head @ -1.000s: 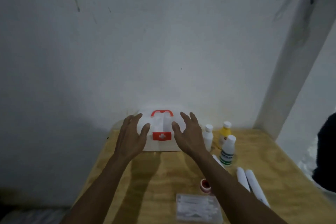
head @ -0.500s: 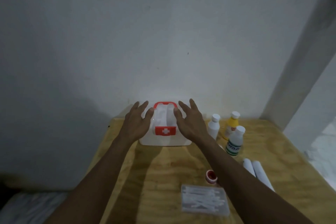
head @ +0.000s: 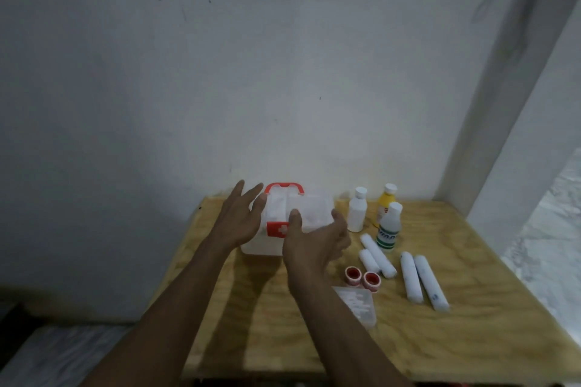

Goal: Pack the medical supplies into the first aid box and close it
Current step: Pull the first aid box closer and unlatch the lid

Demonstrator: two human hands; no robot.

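Note:
A white first aid box [head: 311, 210] with a red handle and a red cross latch stands shut at the back of the wooden table [head: 471, 308]. My left hand [head: 239, 220] lies flat against its left side, fingers spread. My right hand [head: 317, 242] hovers at its front right corner, palm turned inward, fingers apart, holding nothing. To the right stand a white bottle [head: 357, 213], a yellow bottle [head: 386, 203] and a green-labelled bottle [head: 390, 226]. Several white bandage rolls [head: 412, 276], two red tape rolls [head: 362, 276] and a clear packet [head: 358, 305] lie nearby.
A white wall runs right behind the table. A white pillar [head: 503, 88] rises at the back right corner. The table's left edge drops off beside my left forearm, and its front edge is near the bottom of the view.
My right hand has pulled back from the box's top to its front right corner and turned palm inward. The view has shifted, showing more bandage rolls and a second tape roll.

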